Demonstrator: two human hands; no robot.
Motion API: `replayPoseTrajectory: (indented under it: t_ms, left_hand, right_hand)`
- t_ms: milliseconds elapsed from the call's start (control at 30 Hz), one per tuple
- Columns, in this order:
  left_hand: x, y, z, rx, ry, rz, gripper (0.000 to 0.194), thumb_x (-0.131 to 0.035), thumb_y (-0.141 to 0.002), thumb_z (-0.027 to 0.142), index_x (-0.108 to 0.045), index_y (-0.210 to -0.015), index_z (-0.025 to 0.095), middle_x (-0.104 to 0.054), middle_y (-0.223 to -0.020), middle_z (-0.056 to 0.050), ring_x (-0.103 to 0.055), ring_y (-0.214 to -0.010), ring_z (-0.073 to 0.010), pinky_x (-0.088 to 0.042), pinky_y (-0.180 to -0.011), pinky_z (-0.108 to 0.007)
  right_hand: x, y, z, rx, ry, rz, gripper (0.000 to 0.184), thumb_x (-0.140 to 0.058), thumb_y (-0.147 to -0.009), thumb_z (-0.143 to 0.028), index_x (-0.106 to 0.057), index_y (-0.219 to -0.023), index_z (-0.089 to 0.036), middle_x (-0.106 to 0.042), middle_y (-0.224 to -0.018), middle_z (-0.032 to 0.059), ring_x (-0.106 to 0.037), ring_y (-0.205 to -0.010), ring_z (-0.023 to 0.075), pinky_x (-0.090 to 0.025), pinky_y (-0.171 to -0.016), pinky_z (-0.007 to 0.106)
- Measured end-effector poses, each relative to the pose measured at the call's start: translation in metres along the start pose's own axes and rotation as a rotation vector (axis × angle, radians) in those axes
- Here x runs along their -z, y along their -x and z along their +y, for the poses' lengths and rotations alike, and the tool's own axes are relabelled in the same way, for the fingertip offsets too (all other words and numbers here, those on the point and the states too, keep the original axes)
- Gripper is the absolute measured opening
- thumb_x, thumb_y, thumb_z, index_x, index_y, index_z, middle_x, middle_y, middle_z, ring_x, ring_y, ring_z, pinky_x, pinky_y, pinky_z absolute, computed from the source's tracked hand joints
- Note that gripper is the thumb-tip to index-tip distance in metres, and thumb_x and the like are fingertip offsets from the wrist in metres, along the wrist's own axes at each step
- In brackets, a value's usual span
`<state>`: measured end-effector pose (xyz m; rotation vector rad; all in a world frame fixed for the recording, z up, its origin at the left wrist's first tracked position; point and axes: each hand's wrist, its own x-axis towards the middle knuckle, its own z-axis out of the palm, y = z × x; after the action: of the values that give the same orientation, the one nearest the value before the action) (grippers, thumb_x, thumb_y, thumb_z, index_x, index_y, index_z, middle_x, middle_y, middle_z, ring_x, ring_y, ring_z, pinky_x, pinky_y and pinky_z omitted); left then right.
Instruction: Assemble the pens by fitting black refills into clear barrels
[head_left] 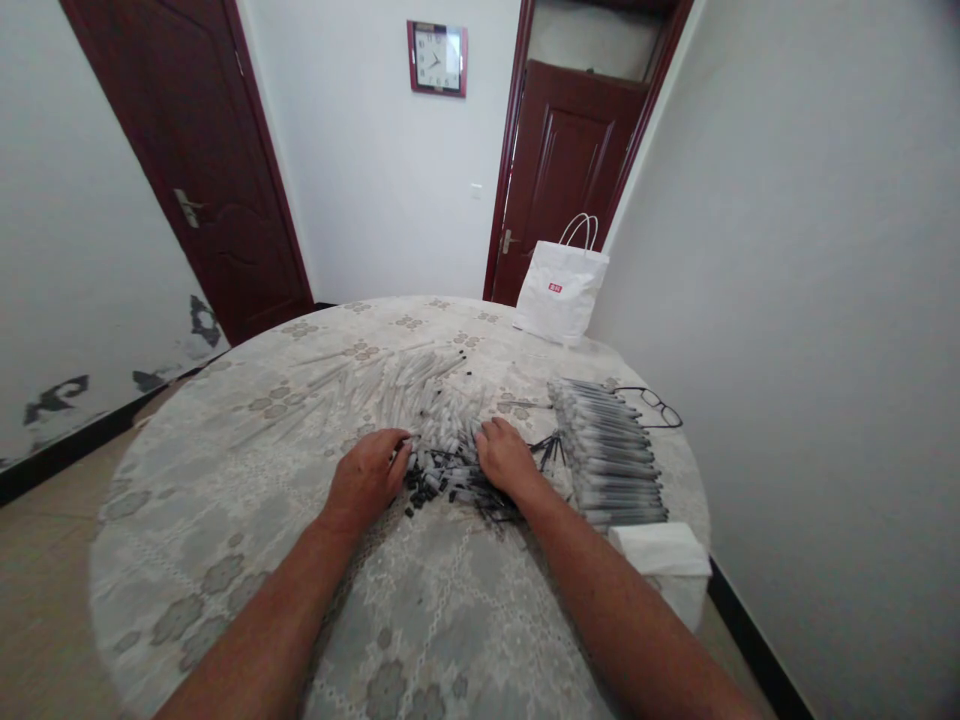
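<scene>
My left hand [367,475] is at the left edge of a heap of small pen parts, thumb and fingers pinched together. A short dark bit shows at its fingertips, too small to name. Across the heap, my right hand [506,455] has its fingers curled down at the white pieces [450,420], and what they grip is hidden. Small black caps [424,485] lie between my hands, nearest the left one. Thin dark refills [551,447] stick out beside and under my right hand. Beyond the heap, clear pen barrels [405,380] lie spread out.
A thick stack of pens [611,455] lies at the right, with eyeglasses [660,405] beyond and a folded white tissue [660,550] in front. A white paper bag [562,290] stands at the back of the round table [225,500], near the wall.
</scene>
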<state>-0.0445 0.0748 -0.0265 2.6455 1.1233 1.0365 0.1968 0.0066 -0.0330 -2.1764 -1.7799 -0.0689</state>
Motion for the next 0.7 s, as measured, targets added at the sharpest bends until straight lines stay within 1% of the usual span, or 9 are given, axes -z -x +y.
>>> replayPoseTrajectory:
  t_ms: [233,367,467,567,700]
  left_hand:
    - [-0.005,0.004,0.002,-0.033,0.033,-0.009,0.024,-0.048,-0.095,0.035,-0.064,-0.107,0.022,-0.071,-0.105,-0.01,-0.064,-0.098,-0.0258,-0.046,-0.091,-0.037]
    - [-0.003,0.004,0.003,-0.005,0.039,-0.019,0.024,-0.048,-0.095,0.035,-0.065,-0.107,0.022,-0.07,-0.104,-0.01,-0.063,-0.1,-0.0257,-0.045,-0.091,-0.036]
    - [-0.001,0.004,0.002,0.046,-0.004,-0.04,0.022,-0.049,-0.094,0.032,-0.065,-0.105,0.022,-0.07,-0.102,-0.01,-0.062,-0.099,-0.026,-0.045,-0.09,-0.036]
    - [0.0,0.005,0.001,0.086,-0.042,-0.07,0.019,-0.051,-0.092,0.03,-0.065,-0.103,0.022,-0.068,-0.099,-0.01,-0.061,-0.098,-0.026,-0.045,-0.089,-0.037]
    - [0.0,0.006,0.001,0.103,-0.085,-0.085,0.018,-0.051,-0.092,0.028,-0.065,-0.102,0.021,-0.066,-0.1,-0.01,-0.06,-0.099,-0.0253,-0.045,-0.088,-0.036]
  right_hand:
    - [-0.001,0.002,-0.009,0.057,-0.091,0.061,0.036,-0.038,-0.102,-0.032,-0.063,-0.116,-0.01,-0.059,-0.129,0.0202,-0.053,-0.122,0.0224,-0.038,-0.106,0.032]
    - [-0.001,0.005,-0.002,0.075,-0.133,0.07,0.03,-0.042,-0.1,-0.024,-0.064,-0.115,-0.012,-0.064,-0.121,0.0155,-0.057,-0.115,0.0192,-0.04,-0.103,0.029]
    - [-0.002,0.007,0.007,0.085,-0.16,0.066,0.025,-0.048,-0.096,-0.021,-0.065,-0.112,-0.012,-0.066,-0.114,0.0139,-0.059,-0.111,0.0198,-0.042,-0.101,0.029]
    - [-0.003,0.008,0.013,0.107,-0.182,0.062,0.023,-0.051,-0.094,-0.018,-0.066,-0.11,-0.012,-0.067,-0.112,0.0129,-0.059,-0.109,0.02,-0.042,-0.1,0.029]
    - [-0.003,0.008,0.015,0.144,-0.206,0.054,0.024,-0.052,-0.09,-0.012,-0.067,-0.108,-0.014,-0.068,-0.111,0.0103,-0.06,-0.109,0.0186,-0.043,-0.1,0.028]
